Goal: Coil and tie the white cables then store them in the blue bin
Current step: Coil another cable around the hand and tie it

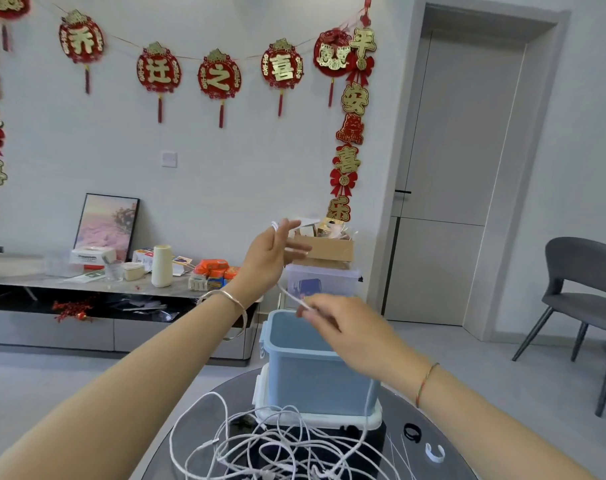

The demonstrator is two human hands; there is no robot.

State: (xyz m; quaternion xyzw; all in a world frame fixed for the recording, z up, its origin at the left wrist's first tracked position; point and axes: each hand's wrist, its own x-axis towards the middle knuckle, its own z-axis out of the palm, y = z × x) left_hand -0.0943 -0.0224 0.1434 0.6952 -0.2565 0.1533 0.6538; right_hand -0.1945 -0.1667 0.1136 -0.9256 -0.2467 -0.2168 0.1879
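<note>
Left hand (pixel 270 251), fingers straight, wears white cable (pixel 288 294) loops above the blue bin (pixel 305 375), right hand (pixel 332 327) pinching the strand; we judge coiling underway, next winding slack from the tangle (pixel 281 441) before the bin.

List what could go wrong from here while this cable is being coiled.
Loops may slip: the white cable runs over the left hand, whose fingers look straight, and only the right hand has a pinching grip on it. Pulling in slack could tighten knots in the tangled pile below. A strand hangs beside the blue bin, so a tug might shift the bin.
</note>
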